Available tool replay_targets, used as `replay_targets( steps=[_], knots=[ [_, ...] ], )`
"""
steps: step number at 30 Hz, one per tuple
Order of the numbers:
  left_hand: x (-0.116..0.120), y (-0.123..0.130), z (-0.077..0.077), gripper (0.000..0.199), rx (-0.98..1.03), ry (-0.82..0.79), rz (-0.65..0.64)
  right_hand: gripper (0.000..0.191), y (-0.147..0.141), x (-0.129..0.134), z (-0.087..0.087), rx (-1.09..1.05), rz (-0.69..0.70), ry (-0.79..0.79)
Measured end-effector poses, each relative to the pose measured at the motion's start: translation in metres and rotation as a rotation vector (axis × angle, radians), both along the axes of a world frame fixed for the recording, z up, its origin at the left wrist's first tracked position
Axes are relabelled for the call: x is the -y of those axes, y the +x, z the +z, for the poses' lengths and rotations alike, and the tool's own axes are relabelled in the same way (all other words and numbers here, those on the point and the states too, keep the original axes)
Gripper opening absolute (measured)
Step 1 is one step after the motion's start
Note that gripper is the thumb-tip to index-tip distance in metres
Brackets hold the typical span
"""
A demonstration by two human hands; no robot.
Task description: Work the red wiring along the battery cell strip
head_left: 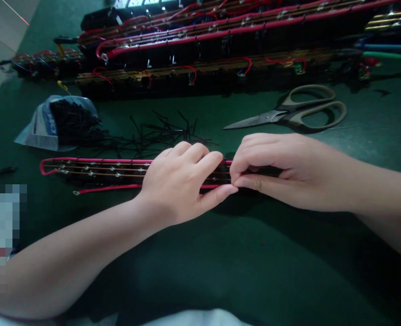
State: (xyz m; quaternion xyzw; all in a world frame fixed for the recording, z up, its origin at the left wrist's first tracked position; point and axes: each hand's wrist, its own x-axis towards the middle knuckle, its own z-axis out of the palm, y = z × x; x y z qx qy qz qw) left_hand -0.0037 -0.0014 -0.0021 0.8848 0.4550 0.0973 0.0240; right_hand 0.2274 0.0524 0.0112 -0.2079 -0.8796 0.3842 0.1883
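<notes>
A long black strip assembly [92, 170] lies across the green table, with thin brown rods, solder joints and a red wire [85, 160] looped round its left end. Across its middle rests my left hand [178, 183], fingers curled over the far edge and thumb along the near edge. Just to the right, my right hand [285, 172] pinches thumb and forefinger together at the strip, close to the left thumb tip. Whatever is in that pinch is too small to tell. Both hands cover much of the strip's middle and right part.
Scissors [271, 117] lie beyond my right hand, blades pointing left. Loose black cable ties [166, 129] are scattered beyond the strip, beside an open plastic bag [46, 127] full of them. Several similar wired assemblies [200, 38] are stacked along the back.
</notes>
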Motion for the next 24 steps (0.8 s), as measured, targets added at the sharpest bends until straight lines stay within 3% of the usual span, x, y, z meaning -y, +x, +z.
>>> replay_targets(
  steps=[13,24],
  knots=[
    [-0.0002,-0.0002,0.0001,0.051,-0.008,0.005,-0.002,0.015,0.0008,0.0038,0.0014,-0.08,0.055,0.125],
    [0.0019,0.0003,-0.0017,0.042,-0.004,0.032,-0.009,0.011,-0.0034,0.008,0.0029,-0.023,-0.011,0.067]
  ],
)
